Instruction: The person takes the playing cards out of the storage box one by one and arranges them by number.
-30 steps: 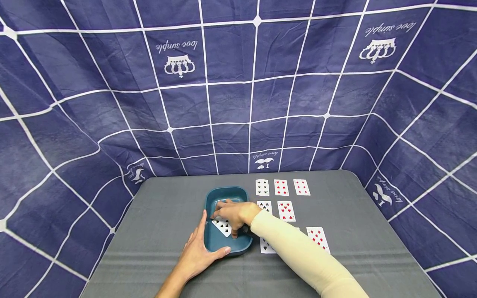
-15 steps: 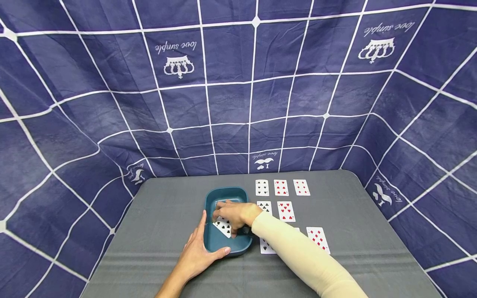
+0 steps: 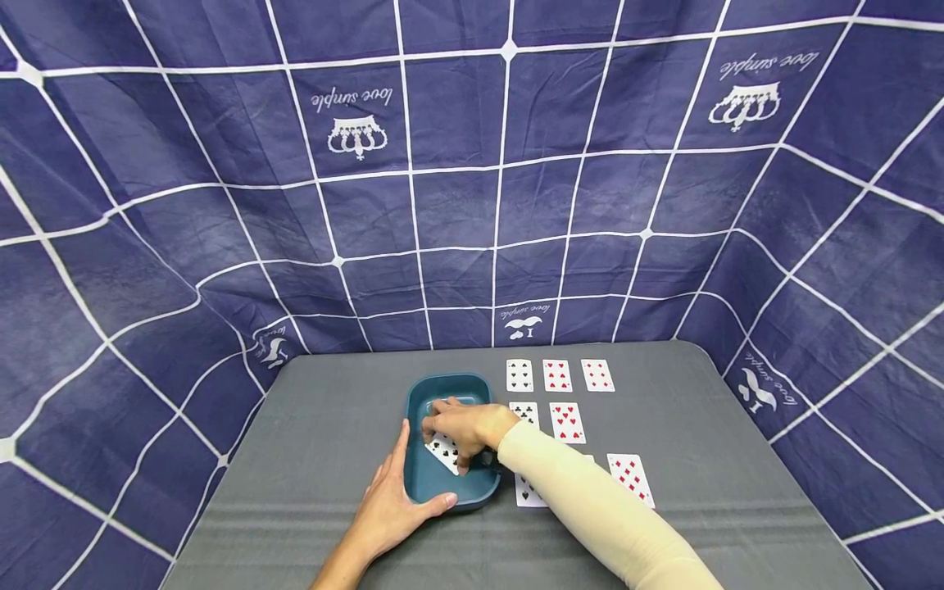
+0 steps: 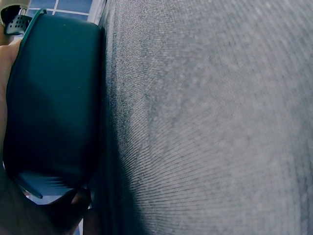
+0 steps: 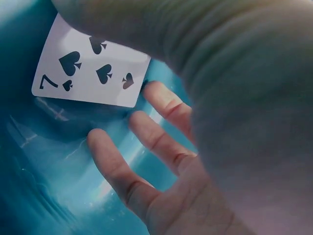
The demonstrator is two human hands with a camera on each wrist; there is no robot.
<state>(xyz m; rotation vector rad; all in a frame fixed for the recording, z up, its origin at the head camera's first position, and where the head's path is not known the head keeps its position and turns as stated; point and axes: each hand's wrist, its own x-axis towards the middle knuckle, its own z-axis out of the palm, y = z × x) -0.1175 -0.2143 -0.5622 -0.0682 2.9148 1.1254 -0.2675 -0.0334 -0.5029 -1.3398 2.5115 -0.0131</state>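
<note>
— Down inside the tray (image 3: pixel 447 385), what is the right hand (image 3: pixel 466 426) doing?

— It reaches over the rim with its fingers (image 5: pixel 124 171) spread above the tray floor; a seven of spades (image 5: pixel 90 68) sits at its fingertips, face up. Whether thumb and finger truly pinch the card I cannot tell; the wrist view shows the palm-side fingers loose and straight.

— And the left hand (image 3: pixel 394 504)?

— Flat against the tray's near-left wall, thumb along the front rim, fingers straight, bracing the tray on the desk (image 3: pixel 664 524).

— How should the step be done well?

— My judgement: keep that brace firm so the tray does not slide, and handle the card by its edge rather than pressing down on its face. The rows of cards (image 3: pixel 558 375) just right of the tray lie near the sleeve (image 3: pixel 590 508), so the forearm should stay lifted off them.
</note>
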